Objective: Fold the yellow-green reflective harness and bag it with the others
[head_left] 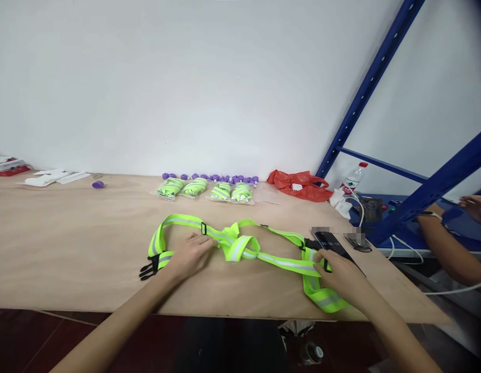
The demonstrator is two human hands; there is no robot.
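A neon yellow-green reflective strap [289, 263] with a silver stripe lies spread across the table before me, looped and crossed near its middle. My left hand [194, 254] pinches the strap just left of that crossing, below a black slider [203, 228]. At the strap's left end is a black buckle [150, 268] with prongs. My right hand [337, 272] grips the strap's right part, its fingers closed around the band beside another black slider. Below the right hand, a loop of the strap hangs near the table's front edge.
Bagged straps [221, 191] lie in a row at the back, with several purple rolls [236, 179] behind. A red plastic bag [298, 185], a phone [334, 243] and a bottle [353, 178] are on the right. Another person's arm [446, 243] shows beyond a blue rack [365, 93].
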